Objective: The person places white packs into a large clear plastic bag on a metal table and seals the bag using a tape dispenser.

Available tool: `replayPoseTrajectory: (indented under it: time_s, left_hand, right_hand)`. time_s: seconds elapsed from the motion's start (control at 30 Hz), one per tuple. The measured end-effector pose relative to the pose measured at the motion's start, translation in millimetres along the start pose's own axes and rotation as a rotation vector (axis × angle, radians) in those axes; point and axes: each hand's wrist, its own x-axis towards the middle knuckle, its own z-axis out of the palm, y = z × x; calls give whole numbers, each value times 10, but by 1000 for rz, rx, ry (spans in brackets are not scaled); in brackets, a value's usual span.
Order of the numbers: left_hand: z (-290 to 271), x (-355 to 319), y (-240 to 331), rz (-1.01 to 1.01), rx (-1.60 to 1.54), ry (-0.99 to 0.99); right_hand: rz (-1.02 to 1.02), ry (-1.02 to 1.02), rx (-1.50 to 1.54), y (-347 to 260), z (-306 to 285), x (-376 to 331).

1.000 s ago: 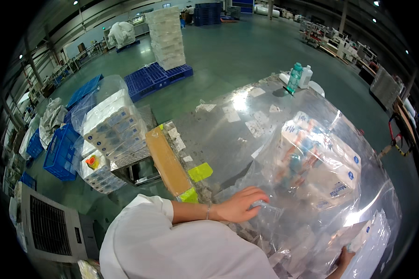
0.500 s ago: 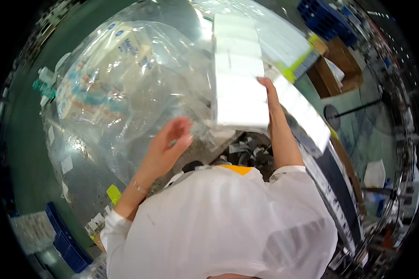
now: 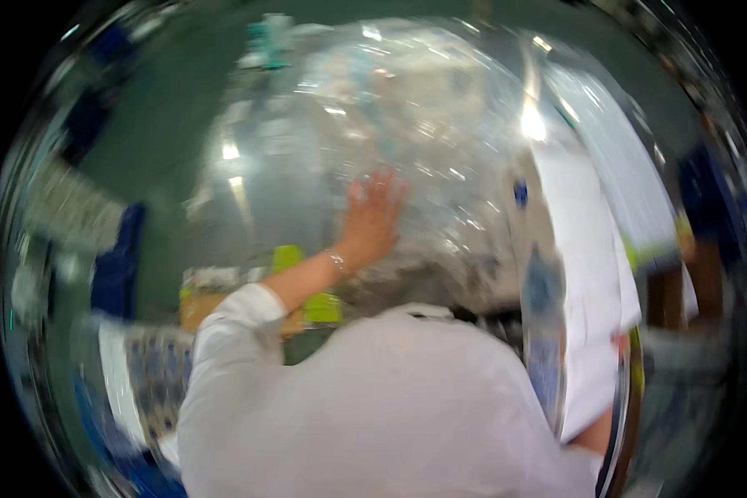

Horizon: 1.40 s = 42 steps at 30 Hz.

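My left hand is open, fingers spread, over the near part of a large clear plastic bag heaped on the metal table. It seems to lie on the film, though blur hides the exact contact. Printed packs show faintly through the bag. On the right, my right hand grips the outer side of a long white pack with bluish print along its left side. Only some fingers and the wrist show; the pack hides the rest of that hand.
Beyond the long pack lies another white film-wrapped stack. Brown cardboard and a blue crate stand far right. Yellow-green pieces and a cardboard box sit near my left forearm. At lower left is a patterned pack.
My view has turned left. The long pack, held by my right hand, has come down to my right side. My left hand has gone from the air to the bag, fingers now spread.
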Motion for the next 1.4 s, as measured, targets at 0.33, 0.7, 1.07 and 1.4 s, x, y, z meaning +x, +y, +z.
replayPoseTrajectory:
  time_s: [0.33, 0.7, 1.07, 1.4]
  left_hand:
    - [284, 363, -488, -419, -703, 586]
    - [-493, 149, -213, -287, -706, 596]
    - [-48, 155, -80, -95, -757, 399]
    - [-312, 220, 187, -192, -596, 306]
  right_hand:
    - [196, -261, -60, -27, 700, 1144]
    - [-55, -19, 161, -308, 848, 1891]
    - [-418, -329, -446, -6, 1559, 3210]
    - [-438, 718, -731, 40, -1023, 1756]
